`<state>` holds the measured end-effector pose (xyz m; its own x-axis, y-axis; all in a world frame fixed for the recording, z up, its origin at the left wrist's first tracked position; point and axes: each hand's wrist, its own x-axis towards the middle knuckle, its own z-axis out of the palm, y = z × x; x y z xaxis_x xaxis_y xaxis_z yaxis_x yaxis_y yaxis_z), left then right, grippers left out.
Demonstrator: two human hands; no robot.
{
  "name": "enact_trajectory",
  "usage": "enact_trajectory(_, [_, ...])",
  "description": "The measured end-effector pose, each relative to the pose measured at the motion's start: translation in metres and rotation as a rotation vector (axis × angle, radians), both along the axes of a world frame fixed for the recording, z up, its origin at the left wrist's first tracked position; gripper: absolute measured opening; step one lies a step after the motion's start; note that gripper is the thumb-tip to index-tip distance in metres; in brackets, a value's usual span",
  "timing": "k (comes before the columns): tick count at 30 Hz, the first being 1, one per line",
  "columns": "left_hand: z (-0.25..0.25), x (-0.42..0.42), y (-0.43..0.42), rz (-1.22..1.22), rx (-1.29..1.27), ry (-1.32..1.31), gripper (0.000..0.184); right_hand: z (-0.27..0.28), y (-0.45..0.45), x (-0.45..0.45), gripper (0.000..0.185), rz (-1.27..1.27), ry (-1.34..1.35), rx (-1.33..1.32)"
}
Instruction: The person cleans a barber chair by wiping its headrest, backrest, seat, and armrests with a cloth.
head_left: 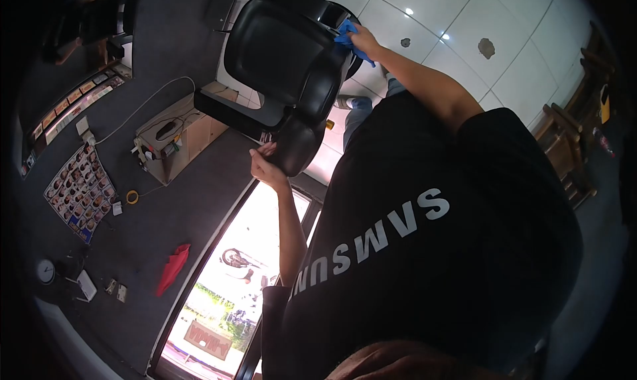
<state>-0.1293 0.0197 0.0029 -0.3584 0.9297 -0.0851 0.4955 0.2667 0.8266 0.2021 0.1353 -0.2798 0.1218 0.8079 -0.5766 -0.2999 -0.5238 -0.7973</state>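
A black padded barber chair [265, 45] with a headrest [295, 148] stands in front of me. My right hand [361, 40] is closed around a blue cloth [345, 36], which presses against the chair's armrest [334, 16] on the right side. Part of the cloth hangs below my fingers. At the left end of the headrest is my left hand [267, 168], fingers loosely stretched and apart, close to or touching its edge; I see nothing held in it. The other armrest [229, 109] extends toward the wall.
A wooden cabinet [192, 138] with cables and small items stands against the dark wall. A poster of portraits [83, 188], a red cloth-like item [174, 268] and a wall clock [45, 270] are at left. Wooden benches [564, 148] line the right. A bright glass door [225, 280] lies beside my left arm.
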Motion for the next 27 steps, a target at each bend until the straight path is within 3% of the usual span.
enact_trajectory(2, [-0.003,0.001,0.004,-0.004,0.013,0.007,0.059,0.019,0.011,-0.01,0.027,0.02,-0.103,0.08])
enact_trajectory(4, [0.002,0.003,0.001,0.013,0.008,0.025,0.058,0.092,-0.004,-0.019,0.027,0.066,-0.282,0.171])
enact_trajectory(7, [0.001,0.001,0.002,-0.003,0.013,0.003,0.058,0.165,-0.015,-0.022,0.028,0.025,-0.216,0.282])
enact_trajectory(8, [0.001,0.002,0.001,-0.02,0.033,0.038,0.06,0.168,-0.015,-0.021,0.029,0.145,-0.193,0.284])
enact_trajectory(11, [0.001,0.001,0.001,-0.032,0.056,0.032,0.061,0.213,-0.024,-0.034,0.03,0.18,-0.685,0.762])
enact_trajectory(14, [-0.001,0.0,0.0,-0.011,0.046,0.011,0.06,0.26,-0.038,-0.054,0.031,0.459,-0.922,1.049])
enact_trajectory(17, [-0.001,0.0,0.0,-0.005,0.042,0.013,0.06,0.276,-0.04,-0.074,0.031,0.71,-0.973,0.962])
enact_trajectory(22, [-0.004,-0.005,0.001,-0.02,0.046,-0.006,0.057,0.293,-0.07,-0.064,0.039,0.718,-0.678,1.101])
enact_trajectory(25, [-0.004,-0.007,-0.002,-0.138,0.062,0.059,0.049,0.319,-0.079,-0.027,0.034,0.725,-0.407,0.678])
enact_trajectory(27, [0.012,0.002,0.001,-0.333,0.102,0.231,0.042,0.307,-0.076,-0.006,0.034,0.429,-0.022,0.345])
